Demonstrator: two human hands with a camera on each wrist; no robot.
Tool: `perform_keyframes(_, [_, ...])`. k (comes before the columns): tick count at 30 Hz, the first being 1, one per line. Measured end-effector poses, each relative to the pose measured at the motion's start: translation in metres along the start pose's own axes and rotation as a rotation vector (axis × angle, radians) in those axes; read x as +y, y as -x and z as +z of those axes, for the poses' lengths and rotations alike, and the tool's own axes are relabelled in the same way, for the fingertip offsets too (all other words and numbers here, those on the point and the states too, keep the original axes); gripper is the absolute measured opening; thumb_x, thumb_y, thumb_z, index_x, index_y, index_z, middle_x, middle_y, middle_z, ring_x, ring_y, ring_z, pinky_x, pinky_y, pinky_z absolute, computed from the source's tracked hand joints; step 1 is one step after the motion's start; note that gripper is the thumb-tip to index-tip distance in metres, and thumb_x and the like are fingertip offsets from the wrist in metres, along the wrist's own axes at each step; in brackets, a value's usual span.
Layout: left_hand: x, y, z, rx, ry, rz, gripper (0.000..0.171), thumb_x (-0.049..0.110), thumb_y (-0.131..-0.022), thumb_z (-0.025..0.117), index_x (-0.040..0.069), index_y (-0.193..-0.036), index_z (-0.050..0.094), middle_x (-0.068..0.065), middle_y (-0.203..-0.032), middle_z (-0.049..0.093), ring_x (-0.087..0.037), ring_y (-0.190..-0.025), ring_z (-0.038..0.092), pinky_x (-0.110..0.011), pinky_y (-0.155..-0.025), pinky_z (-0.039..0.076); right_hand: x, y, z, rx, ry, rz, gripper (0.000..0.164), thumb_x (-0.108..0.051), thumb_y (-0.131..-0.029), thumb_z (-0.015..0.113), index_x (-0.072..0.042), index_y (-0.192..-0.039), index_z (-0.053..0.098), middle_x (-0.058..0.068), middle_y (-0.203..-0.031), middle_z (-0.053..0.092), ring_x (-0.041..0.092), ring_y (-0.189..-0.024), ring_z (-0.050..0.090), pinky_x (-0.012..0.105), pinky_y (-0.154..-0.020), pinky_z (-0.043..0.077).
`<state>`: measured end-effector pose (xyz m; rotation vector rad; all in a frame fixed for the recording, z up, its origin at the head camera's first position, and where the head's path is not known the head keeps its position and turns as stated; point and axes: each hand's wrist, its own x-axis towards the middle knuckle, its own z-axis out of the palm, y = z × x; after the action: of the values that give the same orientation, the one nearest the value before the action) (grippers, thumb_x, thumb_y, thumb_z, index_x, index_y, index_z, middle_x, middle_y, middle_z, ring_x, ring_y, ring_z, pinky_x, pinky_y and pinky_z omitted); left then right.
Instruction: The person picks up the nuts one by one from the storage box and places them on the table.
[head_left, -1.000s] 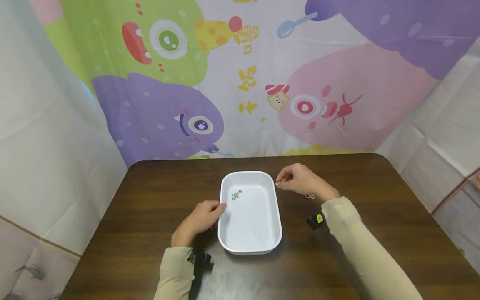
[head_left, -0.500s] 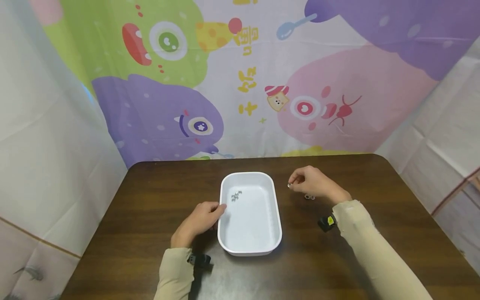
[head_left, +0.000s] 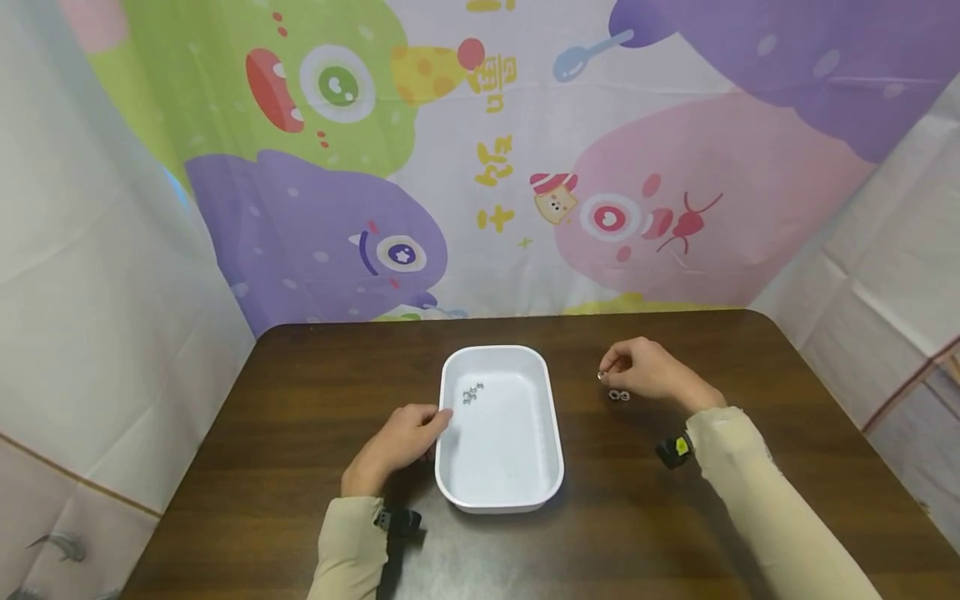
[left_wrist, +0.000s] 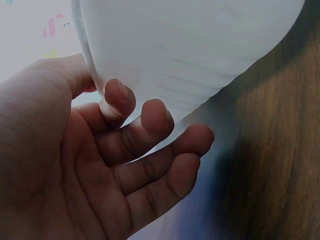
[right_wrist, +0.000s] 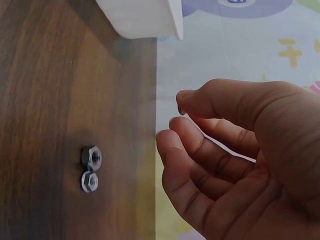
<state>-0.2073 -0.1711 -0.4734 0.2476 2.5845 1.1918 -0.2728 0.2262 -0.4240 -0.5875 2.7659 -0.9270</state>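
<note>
Brown table [head_left: 273,433] fills lower frame. Left hand [head_left: 397,437], left of centre, grips the white tray [head_left: 498,454] by its rim; several nuts [head_left: 472,394] inside, upper left. Right hand [head_left: 647,368], centre right, pinches one nut [head_left: 602,377]; two more nuts [right_wrist: 91,170] just below.

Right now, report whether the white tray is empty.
Not empty: the white tray holds a cluster of small shiny pieces near its left wall; most of its floor shows bare.

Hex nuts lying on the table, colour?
Silver-grey, with a metallic sheen. The two hex nuts show best in the right wrist view.
</note>
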Motion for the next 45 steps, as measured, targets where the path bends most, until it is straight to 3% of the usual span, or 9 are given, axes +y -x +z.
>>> perform_keyframes(18, [-0.002, 0.001, -0.002, -0.007, 0.004, -0.006, 0.039, 0.038, -0.106, 0.052, 0.008, -0.084, 0.065, -0.01, -0.072, 0.061, -0.017, -0.064, 0.053, -0.032, -0.06, 0.044, 0.012, 0.013, -0.009, -0.036, -0.003, 0.052, 0.011, -0.007, -0.09, 0.072, 0.0, -0.099, 0.071, 0.007, -0.087, 0.07, 0.014, -0.073, 0.059, 0.031, -0.065, 0.05])
perform_keyframes(34, [0.0, 0.002, 0.002, -0.011, 0.012, -0.01, 0.038, 0.038, -0.106, 0.052, 0.009, -0.085, 0.064, -0.006, -0.071, 0.058, -0.018, -0.064, 0.054, -0.032, -0.06, 0.044, 0.043, 0.021, -0.004, -0.026, -0.009, 0.087, 0.009, -0.005, -0.089, 0.072, 0.0, -0.096, 0.072, 0.005, -0.083, 0.07, 0.013, -0.068, 0.06, 0.03, -0.061, 0.051])
perform_keyframes(45, [-0.002, 0.001, 0.0, 0.002, 0.006, -0.003, 0.038, 0.037, -0.106, 0.052, 0.009, -0.083, 0.062, -0.003, -0.068, 0.057, -0.016, -0.063, 0.053, -0.032, -0.059, 0.044, 0.049, 0.023, 0.001, -0.054, -0.055, 0.15, 0.01, -0.005, -0.092, 0.072, 0.003, -0.098, 0.069, 0.005, -0.081, 0.065, 0.014, -0.065, 0.056, 0.028, -0.058, 0.048])
